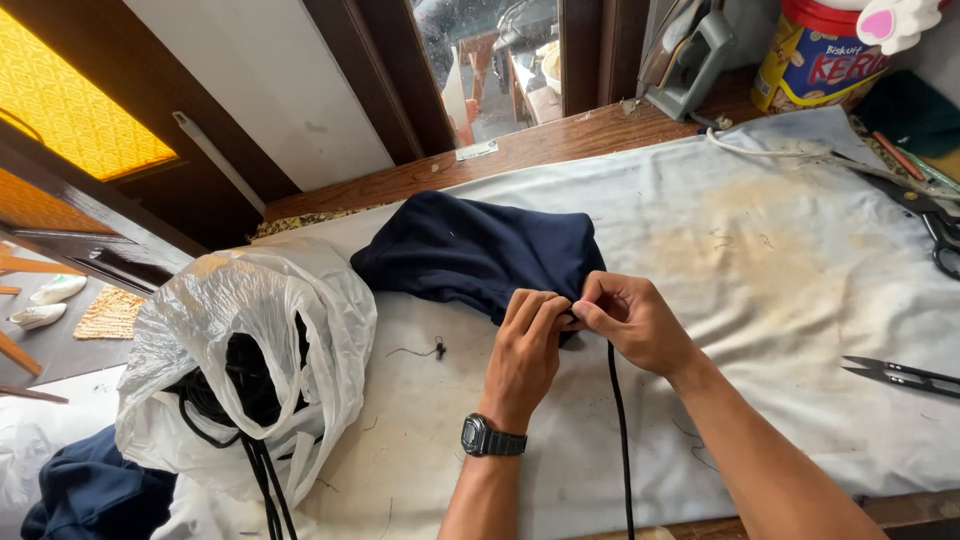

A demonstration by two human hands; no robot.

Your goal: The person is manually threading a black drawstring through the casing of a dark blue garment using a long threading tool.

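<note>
Head view looks down on both hands meeting at the near edge of a dark navy garment [480, 250] lying on the cloth-covered desk [760, 300]. Left hand [522, 360], a black watch [488, 438] on its wrist, has its grip closed, pinching the fabric edge. Right hand [632, 320], touching it, is pinched shut on the same edge and a black cord [620, 430] that trails down toward the person. Left of the hands sits a white plastic bag [240, 350] holding more cords; small snips [900, 375] lie well right.
</note>
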